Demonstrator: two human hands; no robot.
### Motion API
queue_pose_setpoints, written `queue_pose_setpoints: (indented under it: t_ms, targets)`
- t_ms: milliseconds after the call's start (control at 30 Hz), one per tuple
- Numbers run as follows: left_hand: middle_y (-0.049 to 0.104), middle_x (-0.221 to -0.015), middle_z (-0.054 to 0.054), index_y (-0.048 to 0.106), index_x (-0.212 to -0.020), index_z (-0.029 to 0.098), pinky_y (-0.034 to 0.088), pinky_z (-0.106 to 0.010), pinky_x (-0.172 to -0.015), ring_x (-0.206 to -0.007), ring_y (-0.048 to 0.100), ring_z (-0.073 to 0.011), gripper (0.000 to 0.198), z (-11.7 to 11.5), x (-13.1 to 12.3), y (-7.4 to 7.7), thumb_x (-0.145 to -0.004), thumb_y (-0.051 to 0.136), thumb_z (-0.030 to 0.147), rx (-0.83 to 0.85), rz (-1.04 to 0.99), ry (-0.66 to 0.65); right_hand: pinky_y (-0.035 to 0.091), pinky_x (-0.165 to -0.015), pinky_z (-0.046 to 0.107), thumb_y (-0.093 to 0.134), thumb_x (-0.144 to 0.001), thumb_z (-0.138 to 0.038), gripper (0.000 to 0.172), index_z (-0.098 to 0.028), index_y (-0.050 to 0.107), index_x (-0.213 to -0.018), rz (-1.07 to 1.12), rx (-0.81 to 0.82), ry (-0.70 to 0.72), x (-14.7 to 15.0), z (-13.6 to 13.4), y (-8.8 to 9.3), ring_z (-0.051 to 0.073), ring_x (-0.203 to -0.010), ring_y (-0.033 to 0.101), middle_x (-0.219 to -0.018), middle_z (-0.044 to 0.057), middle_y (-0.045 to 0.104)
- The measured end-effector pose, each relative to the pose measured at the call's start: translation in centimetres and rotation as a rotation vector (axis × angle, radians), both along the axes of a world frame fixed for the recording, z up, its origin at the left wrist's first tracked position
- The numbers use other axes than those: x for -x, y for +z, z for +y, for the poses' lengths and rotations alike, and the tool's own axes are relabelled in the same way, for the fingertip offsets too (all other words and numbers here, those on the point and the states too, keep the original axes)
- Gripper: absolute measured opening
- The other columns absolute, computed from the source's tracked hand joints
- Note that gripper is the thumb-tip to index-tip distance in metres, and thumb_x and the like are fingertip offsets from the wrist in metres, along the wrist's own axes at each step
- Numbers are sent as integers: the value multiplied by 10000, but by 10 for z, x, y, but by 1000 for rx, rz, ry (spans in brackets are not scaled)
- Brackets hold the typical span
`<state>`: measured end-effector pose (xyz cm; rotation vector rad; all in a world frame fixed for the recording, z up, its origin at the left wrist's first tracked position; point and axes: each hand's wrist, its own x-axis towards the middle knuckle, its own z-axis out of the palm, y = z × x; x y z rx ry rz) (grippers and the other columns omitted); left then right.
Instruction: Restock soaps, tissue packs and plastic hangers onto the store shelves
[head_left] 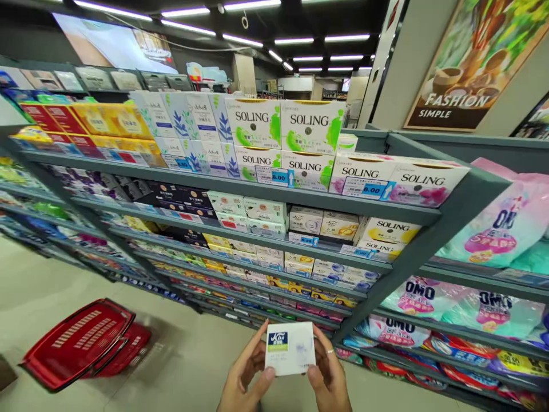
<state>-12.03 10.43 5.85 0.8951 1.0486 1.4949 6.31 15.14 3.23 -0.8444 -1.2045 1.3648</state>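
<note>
From the head camera, a person's left hand (pixel 247 372) and right hand (pixel 329 372) hold a small white carton (pixel 290 348) at bottom center of the frame, fingers closed around its sides. The carton, with a blue-and-green label, sits just in front of grey store shelving (pixel 257 197) stacked with boxed SOLING soap (pixel 309 126). OMO detergent bags (pixel 493 312) fill the lower right shelves. A red shopping basket (pixel 81 343) sits on the floor (pixel 189 366) at lower left, well apart from the hands.
</note>
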Motion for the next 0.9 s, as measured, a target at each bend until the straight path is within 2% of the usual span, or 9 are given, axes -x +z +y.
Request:
queue_pose_setpoints:
  t_ms: [100,167,300,467,567,733,900]
  targets:
    - [717,-1272,-192,311,-1664,218,585,-336,-800,-1038,695,-306,1077,-5,-1,6,-800,780,657,36,-33,6,593,-925,394,724,-834,-708,777,-300,567,-1478,-82,-5,4,-5,0,9,322,-1142,720,-1278,124,747]
    - [714,-1300,-198,308,-1665,222,579,-314,-763,-1054,698,-313,1067,-6,3,12,-808,774,654,65,-41,0,594,-898,389,723,-830,-719,791,-300,562,-1480,-93,14,-7,-1,-2,13,316,-1092,731,-1254,127,752]
    - [715,-1313,-201,406,-1623,205,595,-331,-792,-1104,697,-343,1011,-2,19,19,-798,785,649,51,-34,-15,600,-862,394,733,-806,-741,831,-310,544,-1491,-2,1,-53,19,-9,12,310,-1050,737,-1246,129,753]
    - [721,-1299,-202,413,-1620,198,604,-338,-768,-1051,710,-331,986,10,34,14,-817,770,646,42,-24,-83,624,-862,426,746,-836,-680,791,-296,544,-1497,19,-49,-148,33,-13,8,308,-1014,749,-1169,130,772]
    - [734,-1249,-182,421,-1617,213,599,-329,-765,-1012,707,-297,930,14,39,19,-849,764,608,12,4,-140,627,-885,420,740,-883,-605,725,-294,533,-1504,-16,-85,-128,31,-15,17,289,-1028,750,-1181,122,771]
    - [718,-1142,-135,416,-1621,221,602,-354,-813,-1018,678,-272,942,15,46,38,-840,789,592,-78,11,-236,591,-983,400,742,-916,-530,689,-273,516,-1515,-55,-89,-167,32,-22,39,265,-1127,713,-1281,122,732]
    - [693,-1154,-107,382,-1638,257,594,-384,-883,-969,657,-224,856,14,56,38,-909,750,514,-82,9,-259,600,-982,413,712,-945,-523,693,-255,479,-1540,-73,-50,-156,43,-24,43,279,-1179,697,-1321,134,713]
